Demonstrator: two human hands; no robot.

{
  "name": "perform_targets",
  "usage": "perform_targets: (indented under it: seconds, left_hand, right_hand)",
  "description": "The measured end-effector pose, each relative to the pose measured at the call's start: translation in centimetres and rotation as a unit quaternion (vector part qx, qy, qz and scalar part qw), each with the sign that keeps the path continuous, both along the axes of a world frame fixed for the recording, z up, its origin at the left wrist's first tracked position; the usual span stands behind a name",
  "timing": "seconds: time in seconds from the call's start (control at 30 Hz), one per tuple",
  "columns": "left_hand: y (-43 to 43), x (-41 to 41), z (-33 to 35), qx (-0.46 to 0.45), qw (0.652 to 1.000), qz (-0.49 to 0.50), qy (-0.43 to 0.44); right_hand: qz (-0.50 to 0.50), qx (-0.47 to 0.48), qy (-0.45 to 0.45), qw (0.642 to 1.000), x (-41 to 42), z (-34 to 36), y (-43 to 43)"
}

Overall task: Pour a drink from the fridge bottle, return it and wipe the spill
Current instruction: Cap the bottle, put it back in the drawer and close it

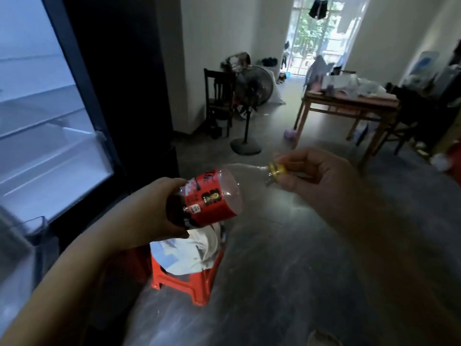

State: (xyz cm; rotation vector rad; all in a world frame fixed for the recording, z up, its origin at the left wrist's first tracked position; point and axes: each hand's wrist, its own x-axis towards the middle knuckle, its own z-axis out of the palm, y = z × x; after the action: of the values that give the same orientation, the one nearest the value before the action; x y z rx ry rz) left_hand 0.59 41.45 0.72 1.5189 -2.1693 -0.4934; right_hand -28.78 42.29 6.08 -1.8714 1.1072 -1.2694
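A plastic bottle (224,193) with a red label and dark drink in its lower part lies tilted almost flat in front of me, neck pointing right. My left hand (154,211) grips its lower body. My right hand (314,176) pinches the yellow cap (277,169) on the neck. The fridge (57,108) stands open at the left, its white shelves showing.
Below the bottle a red plastic stool (189,280) carries a white cloth or bag (189,253). A standing fan (249,108) and a dark chair (219,96) stand further back. A wooden table (349,106) piled with things is at the right. Grey floor lies between.
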Motion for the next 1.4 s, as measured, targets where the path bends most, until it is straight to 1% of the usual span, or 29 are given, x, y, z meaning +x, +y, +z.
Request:
perform_targets:
  seconds: [0.17, 0.27, 0.37, 0.53, 0.6, 0.7, 0.8, 0.87, 1.0, 1.2, 1.4]
  left_hand:
    - [-2.0, 4.8, 1.8, -0.044, 0.997, 0.059, -0.003]
    - [-2.7, 6.8, 2.1, -0.078, 0.991, 0.108, 0.011]
    - [-3.4, 8.8, 1.9, -0.077, 0.983, 0.162, 0.024]
    - [-3.9, 11.3, 2.4, -0.091, 0.959, 0.251, 0.097]
    - [-4.2, 12.0, 2.7, -0.105, 0.946, 0.288, 0.101]
    - [-4.4, 13.3, 2.3, -0.102, 0.928, 0.342, 0.106]
    - [-4.2, 14.7, 1.6, -0.102, 0.905, 0.396, 0.119]
    - [-4.3, 15.6, 1.6, -0.097, 0.895, 0.418, 0.124]
    - [-5.4, 17.8, 1.5, -0.105, 0.875, 0.460, 0.110]
    - [-8.5, 21.8, -0.3, -0.149, 0.837, 0.521, 0.079]
    - [-11.3, 25.5, -2.1, -0.148, 0.826, 0.534, 0.103]
  right_hand:
    - [0.070, -0.025, 0.037, 0.997, 5.1, 2.0, -6.3]
    - [0.118, -0.032, 0.002, 0.993, 7.9, 2.9, -10.3]
    - [0.180, -0.031, 0.010, 0.983, 10.8, 3.9, -13.9]
    - [0.277, -0.059, 0.039, 0.958, 15.4, 5.6, -19.0]
    - [0.319, -0.066, 0.049, 0.944, 17.1, 6.4, -20.9]
    - [0.383, -0.063, 0.057, 0.920, 20.1, 6.7, -23.5]
    - [0.422, -0.063, 0.066, 0.902, 23.3, 6.3, -25.4]
    - [0.438, -0.066, 0.065, 0.894, 25.7, 6.1, -26.3]
    - [0.446, -0.069, 0.056, 0.891, 30.4, 6.2, -27.9]
    - [0.418, -0.092, 0.097, 0.898, 35.8, 6.6, -29.9]
    - [0.423, -0.105, 0.106, 0.894, 40.1, 6.0, -31.9]
